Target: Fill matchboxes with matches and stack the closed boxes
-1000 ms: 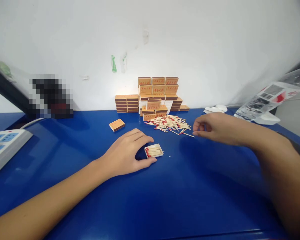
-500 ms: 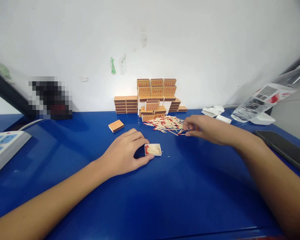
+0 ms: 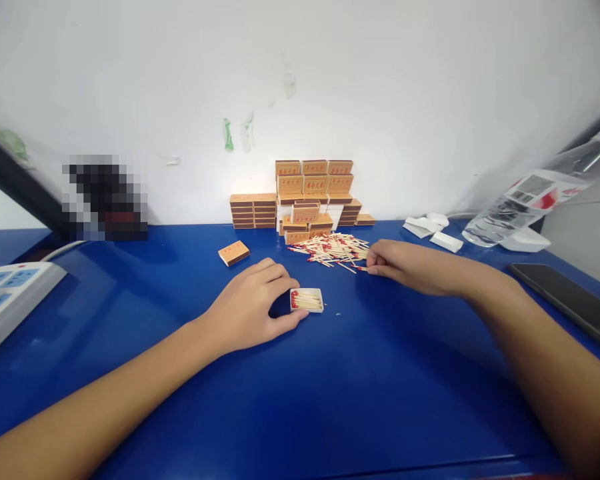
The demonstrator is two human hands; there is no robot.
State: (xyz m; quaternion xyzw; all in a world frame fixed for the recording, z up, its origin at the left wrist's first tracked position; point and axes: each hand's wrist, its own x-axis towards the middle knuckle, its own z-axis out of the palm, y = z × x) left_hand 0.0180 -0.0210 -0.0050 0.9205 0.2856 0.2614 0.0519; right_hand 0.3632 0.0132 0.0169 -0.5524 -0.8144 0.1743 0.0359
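Between the thumb and fingers of my left hand [image 3: 255,303] sits a small white matchbox tray [image 3: 322,309], resting on the blue table. Red-tipped matches [image 3: 305,299] lie lengthwise in it, heads to the left. At the right edge of a loose heap of matches [image 3: 330,249], the fingers of my right hand [image 3: 400,263] are pinched together around the end of a match [image 3: 360,268]. An orange matchbox sleeve or box [image 3: 234,253] lies alone behind my left hand. Stacked matchboxes [image 3: 315,183] stand behind the heap against the wall.
A power strip [image 3: 17,293] sits at the left, near a blurred dark object [image 3: 105,200]. To the right are white pieces [image 3: 447,241], a tilted clear bottle [image 3: 530,193] and a black phone [image 3: 570,300]. The blue table [image 3: 300,400] meets a white wall.
The fingers of my right hand have closed into a pinch at the heap's right edge. My left hand stays around the tray.
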